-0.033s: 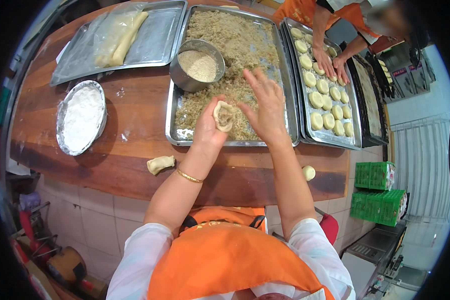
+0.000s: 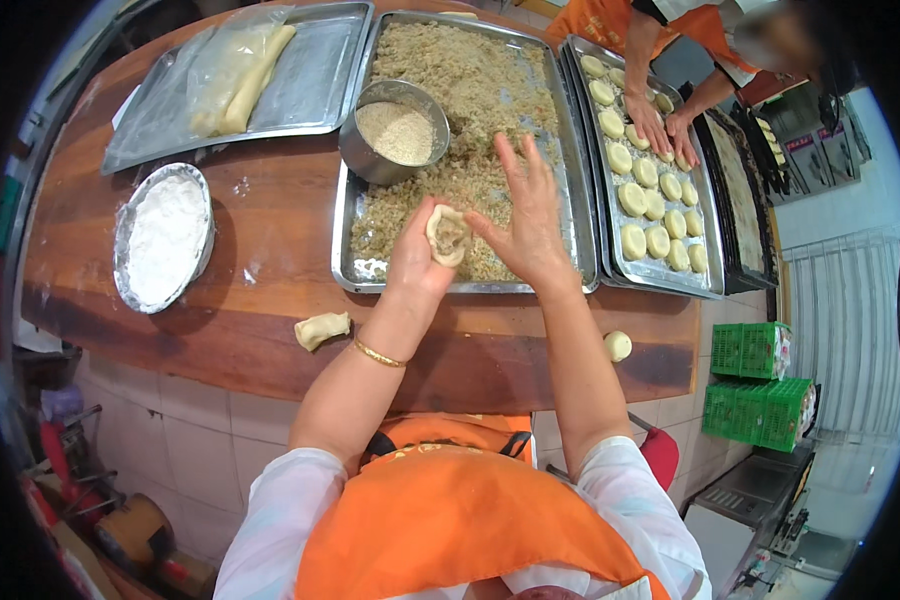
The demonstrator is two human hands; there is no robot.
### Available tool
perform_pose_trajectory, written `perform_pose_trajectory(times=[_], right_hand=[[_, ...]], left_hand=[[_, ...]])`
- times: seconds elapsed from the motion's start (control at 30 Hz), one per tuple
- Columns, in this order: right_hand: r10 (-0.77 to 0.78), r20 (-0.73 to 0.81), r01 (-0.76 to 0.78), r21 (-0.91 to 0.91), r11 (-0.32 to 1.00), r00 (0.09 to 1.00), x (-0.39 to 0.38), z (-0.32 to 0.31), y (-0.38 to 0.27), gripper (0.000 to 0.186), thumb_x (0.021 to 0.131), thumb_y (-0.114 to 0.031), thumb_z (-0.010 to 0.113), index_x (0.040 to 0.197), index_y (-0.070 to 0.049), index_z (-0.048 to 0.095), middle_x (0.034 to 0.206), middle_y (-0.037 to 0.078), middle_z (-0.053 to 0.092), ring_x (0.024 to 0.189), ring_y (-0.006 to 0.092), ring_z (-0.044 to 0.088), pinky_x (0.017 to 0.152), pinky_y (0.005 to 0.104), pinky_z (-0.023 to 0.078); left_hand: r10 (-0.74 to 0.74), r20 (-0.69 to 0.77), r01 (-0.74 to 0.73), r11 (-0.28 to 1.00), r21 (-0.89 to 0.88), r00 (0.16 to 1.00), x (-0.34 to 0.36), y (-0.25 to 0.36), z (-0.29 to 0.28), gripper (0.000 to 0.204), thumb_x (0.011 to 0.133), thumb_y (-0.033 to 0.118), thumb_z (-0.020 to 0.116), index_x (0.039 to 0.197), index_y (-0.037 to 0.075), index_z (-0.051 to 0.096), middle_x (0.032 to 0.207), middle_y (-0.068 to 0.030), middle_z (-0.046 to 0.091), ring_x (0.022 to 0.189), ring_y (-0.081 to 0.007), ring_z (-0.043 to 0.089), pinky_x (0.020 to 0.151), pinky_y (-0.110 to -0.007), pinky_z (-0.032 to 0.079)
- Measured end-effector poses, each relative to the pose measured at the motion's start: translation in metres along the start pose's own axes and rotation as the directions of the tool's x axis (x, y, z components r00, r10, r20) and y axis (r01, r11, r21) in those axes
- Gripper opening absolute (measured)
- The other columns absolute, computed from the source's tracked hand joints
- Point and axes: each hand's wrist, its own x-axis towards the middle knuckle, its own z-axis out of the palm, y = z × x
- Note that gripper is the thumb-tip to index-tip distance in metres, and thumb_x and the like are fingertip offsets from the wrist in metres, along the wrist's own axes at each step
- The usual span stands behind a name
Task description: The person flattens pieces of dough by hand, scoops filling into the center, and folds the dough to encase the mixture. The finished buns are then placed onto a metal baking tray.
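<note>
Cupped in my left hand (image 2: 417, 250) is a round dough wrapper (image 2: 436, 243), its raised rim around crumbly filling (image 2: 454, 237). My right hand (image 2: 532, 220) is open beside it, fingers stretched up and apart, the thumb tip at the wrapper's right rim. Both hands are over the near end of a large metal tray (image 2: 345, 225) spread with crumbly filling (image 2: 470, 70). A metal pot (image 2: 370, 155) of pale crumbs stands in that tray. On the wooden table, a dough piece (image 2: 322, 330) lies left of my left forearm and a round dough ball (image 2: 617, 346) right of my right forearm.
A bowl of white flour (image 2: 165, 235) stands at the left. Behind it, a tray (image 2: 315, 70) bears a dough roll (image 2: 255, 80) under plastic. At the right, a co-worker's hands (image 2: 660, 135) press round dough cakes (image 2: 633, 200) on a tray (image 2: 660, 280). Green crates (image 2: 760, 410) stand beyond the table.
My right hand has turned slightly, its fingers more upright and its thumb nearer the wrapper's rim. My left hand stays in place with the wrapper.
</note>
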Motion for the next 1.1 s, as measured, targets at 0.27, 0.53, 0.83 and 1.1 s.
perform_pose_trajectory(times=[0.27, 0.53, 0.83, 1.1], right_hand=[[-0.066, 0.492, -0.45, 0.836, 0.315, 0.868, -0.023, 0.044, -0.001, 0.075, 0.095, -0.03, 0.065, 0.156, -0.005, 0.027, 0.157, 0.015, 0.036, 0.144, 0.0255, 0.035, 0.117, 0.0395, 0.03], [0.075, 0.448, -0.45, 0.848, 0.279, 0.891, -0.028, 0.047, 0.004, 0.056, 0.098, -0.018, 0.062, 0.148, -0.005, 0.041, 0.141, 0.009, 0.053, 0.123, 0.018, 0.055, 0.102, 0.0328, 0.046], [0.021, 0.5, -0.492, 0.842, 0.222, 0.866, -0.028, 0.03, -0.02, 0.065, 0.09, -0.013, 0.064, 0.149, -0.005, 0.04, 0.14, 0.012, 0.056, 0.126, 0.018, 0.054, 0.108, 0.0325, 0.041], [0.084, 0.362, -0.371, 0.89, 0.265, 0.928, -0.034, 0.047, -0.02, 0.054, 0.093, -0.003, 0.056, 0.146, -0.004, 0.044, 0.134, 0.01, 0.055, 0.124, 0.0188, 0.053, 0.105, 0.0326, 0.043]], left_hand=[[-0.054, 0.09, 0.052, 0.998, 0.027, 0.995, -0.001, -0.008, -0.015, 0.027, 0.1, 0.036, 0.062, 0.095, 0.009, 0.061, 0.089, -0.0061, 0.064, 0.084, -0.0208, 0.065, 0.079, -0.038, 0.056], [-0.064, 0.288, 0.041, 0.996, 0.085, 0.955, -0.021, 0.001, 0.007, 0.038, 0.104, 0.039, 0.052, 0.108, 0.003, 0.063, 0.11, -0.0107, 0.067, 0.1, -0.022, 0.065, 0.083, -0.037, 0.057], [0.017, 0.238, -0.06, 0.983, 0.173, 0.971, -0.023, -0.008, -0.007, 0.022, 0.101, 0.032, 0.06, 0.111, 0.013, 0.059, 0.097, -0.0019, 0.064, 0.088, -0.015, 0.065, 0.076, -0.03, 0.056], [0.028, 0.288, -0.099, 0.967, 0.233, 0.957, -0.015, -0.005, -0.008, 0.023, 0.104, 0.033, 0.051, 0.111, 0.012, 0.059, 0.1, -0.0021, 0.063, 0.089, -0.0141, 0.063, 0.079, -0.031, 0.055]])
